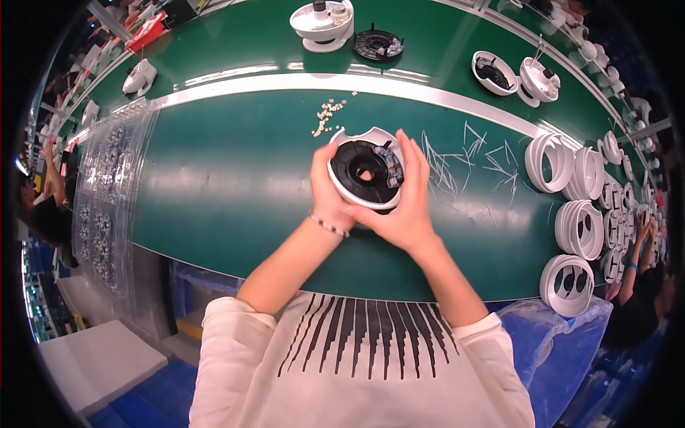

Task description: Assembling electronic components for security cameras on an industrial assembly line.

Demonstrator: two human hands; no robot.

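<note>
Between my two hands, above the green bench, is a white round plastic housing (345,193) with a notch in its far rim. A black disc-shaped part (349,171) sits inside it, with a hole in its middle and a small circuit board with wires (392,165) on its right side. My left hand (328,187), a beaded bracelet at its wrist, is wrapped round the left side. My right hand (410,203) grips the right side, fingers up along the rim and thumb at the near edge. The fingertips under the housing are partly hidden.
Small cream pieces (328,114) and thin white strips (442,167) lie scattered on the bench. Stacked white rings (576,230) line the right end; clear trays of small parts (107,185) line the left. Beyond a pale rail, a green conveyor carries white assemblies (322,28). Other people work at both sides.
</note>
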